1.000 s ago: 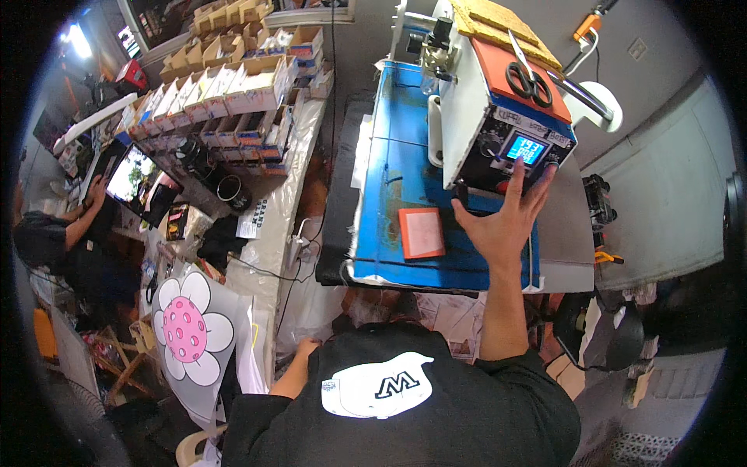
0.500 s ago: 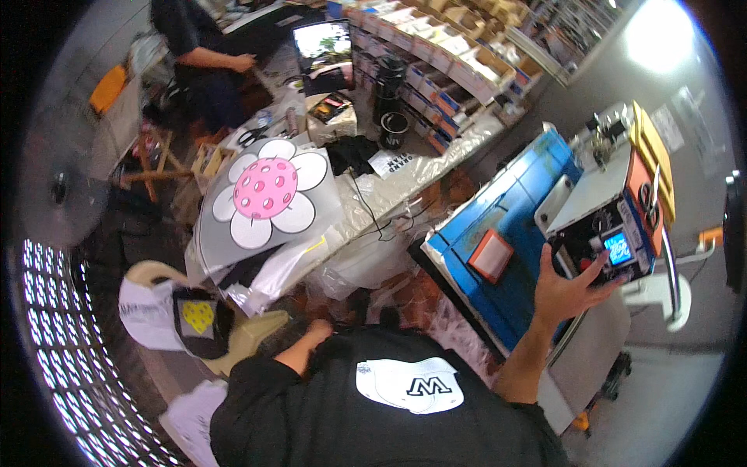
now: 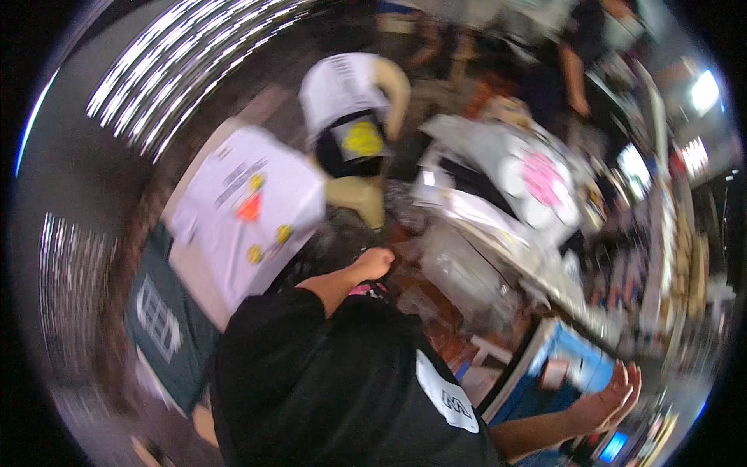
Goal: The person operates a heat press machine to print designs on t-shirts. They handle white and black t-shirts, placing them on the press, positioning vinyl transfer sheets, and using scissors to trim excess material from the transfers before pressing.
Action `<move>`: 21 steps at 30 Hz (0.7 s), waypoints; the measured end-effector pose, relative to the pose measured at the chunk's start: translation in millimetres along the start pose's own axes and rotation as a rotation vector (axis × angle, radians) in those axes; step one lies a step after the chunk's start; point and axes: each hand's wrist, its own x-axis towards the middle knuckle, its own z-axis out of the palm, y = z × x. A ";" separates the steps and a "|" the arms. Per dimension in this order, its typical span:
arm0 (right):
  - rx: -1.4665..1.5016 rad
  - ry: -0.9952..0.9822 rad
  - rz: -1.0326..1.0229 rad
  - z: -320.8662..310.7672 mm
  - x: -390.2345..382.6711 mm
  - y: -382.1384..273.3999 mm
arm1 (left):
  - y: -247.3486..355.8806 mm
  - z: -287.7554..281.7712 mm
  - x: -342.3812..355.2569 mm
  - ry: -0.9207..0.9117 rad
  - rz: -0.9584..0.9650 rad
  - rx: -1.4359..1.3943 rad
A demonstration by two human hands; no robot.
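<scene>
My left hand [image 3: 375,264] is curled into a loose fist in front of my black shirt [image 3: 327,373], with nothing visible in it. The white T-shirt [image 3: 249,202] with yellow and orange prints lies to its left. My right hand [image 3: 611,403] is held out at the lower right, its fingers stretched and nothing in them. Just below it is the machine with a lit blue screen [image 3: 614,447], partly cut by the dark rim. A blue board [image 3: 580,350] carries a small orange-framed block [image 3: 554,374] close to this hand. The picture is smeared by motion.
A dark green shirt [image 3: 167,311] lies at the left. Beyond my left hand stands a chair with a white and black garment [image 3: 346,93] on it. The worktable holds a pink-and-white flower print [image 3: 541,179]. Clear plastic bags [image 3: 467,272] lie below it. Another person's arm [image 3: 573,78] shows at the far right.
My view has swung left, so the table and machine now sit farther right. My right hand has come off the machine's front panel. The white T-shirt has come into view.
</scene>
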 end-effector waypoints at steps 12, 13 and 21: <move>0.124 -1.619 -0.378 475.3 -293.5 -43.2 | -203.5 -224.3 -248.8 0.778 -0.947 0.545; 0.155 -1.721 -0.556 491.9 -320.4 -40.0 | -195.1 -220.2 -270.6 0.745 -0.945 0.477; -0.108 -2.138 -0.212 467.6 -396.9 -26.6 | -243.1 -314.6 -285.0 1.135 -1.041 0.540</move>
